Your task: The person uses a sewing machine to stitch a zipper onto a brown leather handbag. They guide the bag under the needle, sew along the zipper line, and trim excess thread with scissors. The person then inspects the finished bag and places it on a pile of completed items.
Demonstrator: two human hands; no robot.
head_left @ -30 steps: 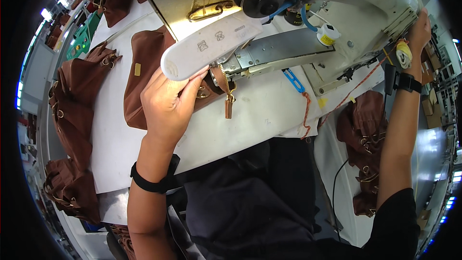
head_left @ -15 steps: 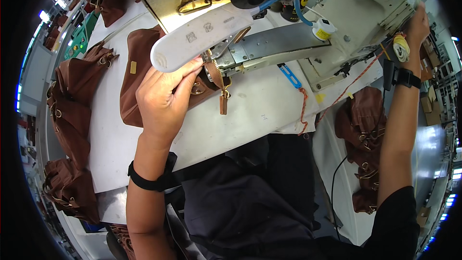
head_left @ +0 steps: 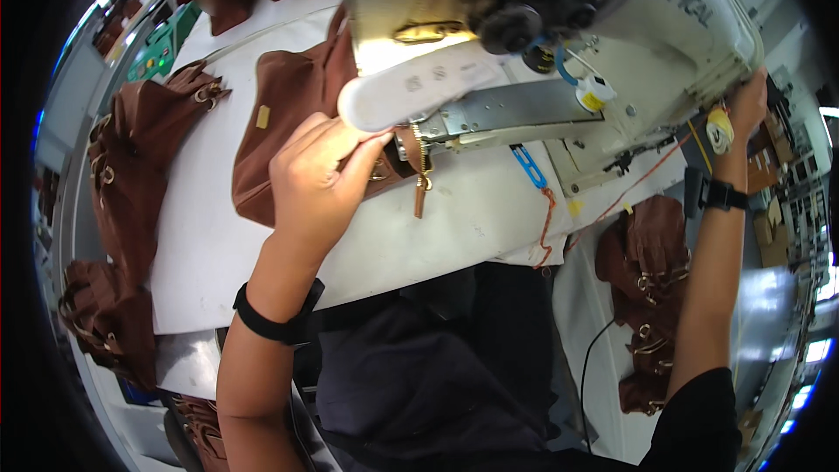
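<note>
A: How far along are you at the sewing machine [head_left: 647, 44]?

B: Mid-job, I'd judge. Your white table [head_left: 376, 253] has more brown bags [head_left: 131, 175] at its left edge; can't tell if those are finished or waiting. Your working bag [head_left: 293, 92] lies on the table left of the machine, zip end at the tip of the machine's arm [head_left: 524, 109]. Body, zip and hardware are on. The white cover [head_left: 419, 87] hides the stitch point, so seam done versus left: can't tell.

A: Your hands?

B: Left hand [head_left: 319, 170]: narrow grip, thumb to fingers, pinching the bag's edge beside the zip. Right hand [head_left: 749, 109]: up at the machine's right end, fingertips hidden, can't tell the grip.

A: How's your bag looking?

B: Reddish brown, soft, slumped, lightly creased. Zip [head_left: 421, 153] has gold teeth and curves down. Brown pull tab [head_left: 420, 201] hangs off it. Small gold plate [head_left: 262, 116] on the side.
</note>
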